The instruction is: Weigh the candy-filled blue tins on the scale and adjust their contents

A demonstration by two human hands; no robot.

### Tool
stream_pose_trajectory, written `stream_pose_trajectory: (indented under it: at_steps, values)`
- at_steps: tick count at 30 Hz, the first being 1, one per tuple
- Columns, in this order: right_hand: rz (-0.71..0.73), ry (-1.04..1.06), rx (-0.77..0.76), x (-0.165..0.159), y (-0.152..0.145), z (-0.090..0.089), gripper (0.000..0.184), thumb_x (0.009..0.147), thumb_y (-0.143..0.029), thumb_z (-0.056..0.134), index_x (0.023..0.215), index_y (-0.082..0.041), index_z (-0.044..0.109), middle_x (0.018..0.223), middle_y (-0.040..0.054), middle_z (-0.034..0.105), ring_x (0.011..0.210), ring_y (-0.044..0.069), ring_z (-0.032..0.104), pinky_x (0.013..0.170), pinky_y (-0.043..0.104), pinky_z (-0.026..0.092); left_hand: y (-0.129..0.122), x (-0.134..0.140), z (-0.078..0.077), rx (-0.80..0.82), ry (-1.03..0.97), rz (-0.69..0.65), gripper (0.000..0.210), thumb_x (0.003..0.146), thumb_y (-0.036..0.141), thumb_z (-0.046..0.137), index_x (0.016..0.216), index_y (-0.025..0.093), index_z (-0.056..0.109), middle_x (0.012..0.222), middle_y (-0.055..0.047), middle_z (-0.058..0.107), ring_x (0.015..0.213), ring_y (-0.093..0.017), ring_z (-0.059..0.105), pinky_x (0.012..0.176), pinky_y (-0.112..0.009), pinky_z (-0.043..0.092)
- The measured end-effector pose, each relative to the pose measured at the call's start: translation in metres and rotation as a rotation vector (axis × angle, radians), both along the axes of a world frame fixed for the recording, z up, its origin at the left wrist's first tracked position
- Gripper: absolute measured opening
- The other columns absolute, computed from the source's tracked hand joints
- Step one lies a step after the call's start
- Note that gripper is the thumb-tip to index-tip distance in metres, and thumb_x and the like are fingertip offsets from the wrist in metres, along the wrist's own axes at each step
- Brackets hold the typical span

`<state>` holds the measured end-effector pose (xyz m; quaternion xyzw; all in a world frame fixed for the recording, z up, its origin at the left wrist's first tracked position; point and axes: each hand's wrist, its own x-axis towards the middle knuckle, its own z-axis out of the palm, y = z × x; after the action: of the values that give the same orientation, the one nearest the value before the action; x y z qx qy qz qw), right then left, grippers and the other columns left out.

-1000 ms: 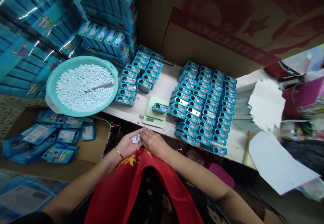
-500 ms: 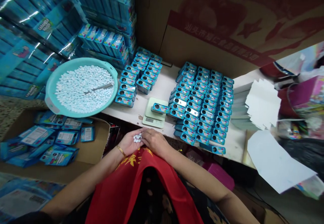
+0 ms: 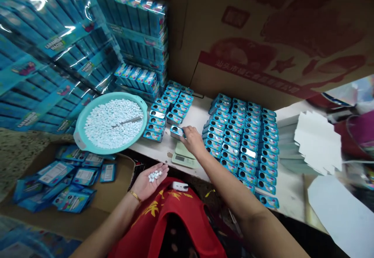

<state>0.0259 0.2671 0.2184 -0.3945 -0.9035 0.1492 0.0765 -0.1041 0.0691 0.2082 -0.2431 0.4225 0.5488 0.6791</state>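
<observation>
Cupped palm up near the table's front edge, my left hand carries a small heap of white candies with its fingers loosely extended. My right hand grips the right end of a small blue tin with a dark round opening on top. That tin is just behind a pale green scale, partly covered by my right hand and wrist. To the left, a turquoise basin holds a mass of white candies, with a narrow metal tool lying on them.
Rows of blue tins fill the table's right part; a smaller group stands beside the basin. Wrapped blue stacks rise at left. A carton of blue packs sits below. White card sheets lie right; a large cardboard box stands behind.
My right hand has left my left hand and taken the blue tin off the scale, moving it back and left. My left hand still carries candies. The view has shifted.
</observation>
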Motion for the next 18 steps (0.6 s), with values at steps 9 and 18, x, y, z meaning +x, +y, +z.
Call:
stream_pose_trajectory:
  at_steps: [9, 18]
  values:
    - [-0.058, 0.028, -0.071, -0.046, 0.023, -0.032, 0.035, 0.078, -0.02, 0.054, 0.113, -0.019, 0.05, 0.12, 0.0101, 0.046, 0.1, 0.022, 0.046, 0.077, 0.033, 0.043, 0.001, -0.01, -0.003, -0.027, 0.024, 0.02, 0.026, 0.077, 0.004, 0.047, 0.101, 0.007, 0.055, 0.102, -0.016, 0.062, 0.102, -0.026, 0.056, 0.082, -0.035, 0.051]
    - [-0.129, -0.07, 0.073, 0.127, -0.042, -0.02, 0.019, 0.083, -0.029, 0.048, 0.095, -0.02, 0.06, 0.094, 0.0068, 0.055, 0.087, 0.02, 0.046, 0.076, 0.033, 0.037, 0.014, -0.011, -0.033, 0.074, 0.066, -0.227, 0.021, 0.077, 0.008, 0.05, 0.097, 0.01, 0.056, 0.062, 0.001, 0.051, 0.045, -0.003, 0.047, 0.035, -0.012, 0.034]
